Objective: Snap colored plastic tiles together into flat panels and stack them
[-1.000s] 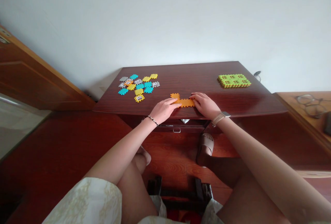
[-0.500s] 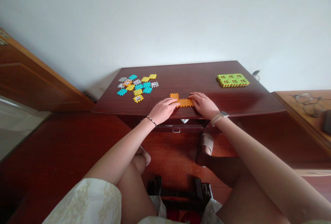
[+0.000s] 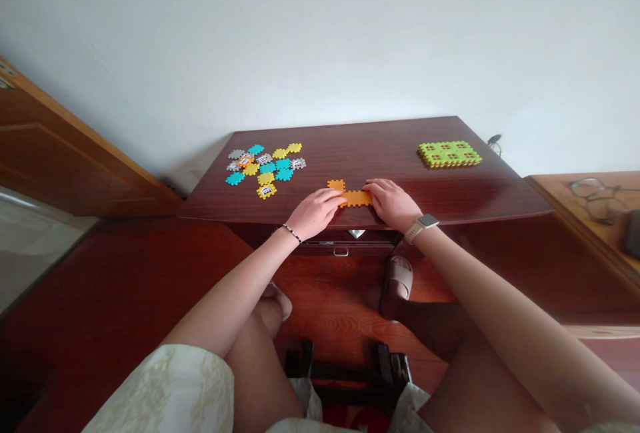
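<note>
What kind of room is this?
Probably a room in someone's home. There's a wooden desk with orange toy tiles on it, glasses lying on the wooden surface beside it, and a slipper on a foot.

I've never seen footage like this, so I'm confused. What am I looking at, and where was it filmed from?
No machine here: these are a person's own two bare hands, filmed by one camera worn on their head, looking forward and down. The left hand and the right hand both touch joined orange interlocking plastic pieces, which lie on a dark wooden table. Farther left lie loose teal, grey and yellow pieces; farther right sits a green slab of pieces.
</note>
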### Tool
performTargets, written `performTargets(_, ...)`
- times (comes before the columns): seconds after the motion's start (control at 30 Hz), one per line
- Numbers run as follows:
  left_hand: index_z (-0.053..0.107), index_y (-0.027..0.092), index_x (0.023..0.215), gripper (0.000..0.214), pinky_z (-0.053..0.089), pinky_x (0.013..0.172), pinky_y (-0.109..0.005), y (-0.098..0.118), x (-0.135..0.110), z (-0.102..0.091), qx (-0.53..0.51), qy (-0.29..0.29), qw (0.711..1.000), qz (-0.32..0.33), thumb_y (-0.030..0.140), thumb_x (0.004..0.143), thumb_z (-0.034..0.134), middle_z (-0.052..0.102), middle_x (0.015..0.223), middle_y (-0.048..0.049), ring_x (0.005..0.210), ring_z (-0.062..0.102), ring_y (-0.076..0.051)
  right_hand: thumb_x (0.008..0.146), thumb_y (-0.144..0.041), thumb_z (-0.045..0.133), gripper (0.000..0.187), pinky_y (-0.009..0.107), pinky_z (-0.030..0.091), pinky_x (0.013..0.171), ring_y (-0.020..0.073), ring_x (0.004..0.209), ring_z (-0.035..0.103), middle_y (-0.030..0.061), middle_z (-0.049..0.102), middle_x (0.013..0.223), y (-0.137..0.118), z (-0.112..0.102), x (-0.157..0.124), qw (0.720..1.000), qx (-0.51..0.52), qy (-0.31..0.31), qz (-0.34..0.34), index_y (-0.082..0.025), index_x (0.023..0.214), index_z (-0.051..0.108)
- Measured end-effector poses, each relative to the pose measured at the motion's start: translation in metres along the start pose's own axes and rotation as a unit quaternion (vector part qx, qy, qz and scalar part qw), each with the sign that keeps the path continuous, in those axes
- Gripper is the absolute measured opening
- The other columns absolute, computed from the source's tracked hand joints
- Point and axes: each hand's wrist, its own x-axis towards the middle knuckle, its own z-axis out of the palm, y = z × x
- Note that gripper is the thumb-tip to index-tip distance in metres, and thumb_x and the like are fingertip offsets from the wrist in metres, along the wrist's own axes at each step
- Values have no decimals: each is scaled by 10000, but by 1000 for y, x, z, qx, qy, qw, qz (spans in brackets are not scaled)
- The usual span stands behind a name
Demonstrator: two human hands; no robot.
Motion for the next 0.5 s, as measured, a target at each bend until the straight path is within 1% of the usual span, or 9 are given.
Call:
performTargets(0.1,746,219,1383,368,565,1251,-515,2,0,-1,-1,0,1000,0,115,1100,534,724,1473,-109,1397,668,-267,1084,-179,480,380,544,532,1178,350,1335,650,175,750,1416,-4,-2,0,1000,-22,-4,-5,-184,1341,760)
performTargets(0.2,713,234,1430,420,550,1255,-554,14,3,-2,3,6,1000,6,90,1086,520,680,1527,-126,1447,636,-283,1090,-188,491,364,527,538,1144,352,1296,656,177,754,1405,-8,-5,0,999,-32,-12,-11,-175,1341,754)
performTargets(0.3,651,252,1512,431,511,1291,-561,38,11,-2,-8,6,999,39,155,1110,534,621,1599,-132,1508,590,-290,1089,-184,508,342,503,537,1123,339,1268,658,169,756,1392,-11,-8,0,999,-27,-25,-25,-179,1334,746)
performTargets(0.4,608,225,1559,423,468,1325,-551,69,24,2,-27,0,996,80,269,1145,533,564,1656,-156,1556,543,-300,1045,-222,616,310,504,537,1092,342,1263,639,161,742,1378,-11,-11,1,998,-13,-47,-36,-203,1333,730)
performTargets(0.5,575,243,1595,455,458,1319,-536,98,38,7,-51,-15,993,104,363,1159,530,547,1674,-159,1584,512,-298,991,-284,708,326,508,526,1082,342,1245,614,150,730,1347,-8,-13,3,997,29,-60,-39,-240,1312,738)
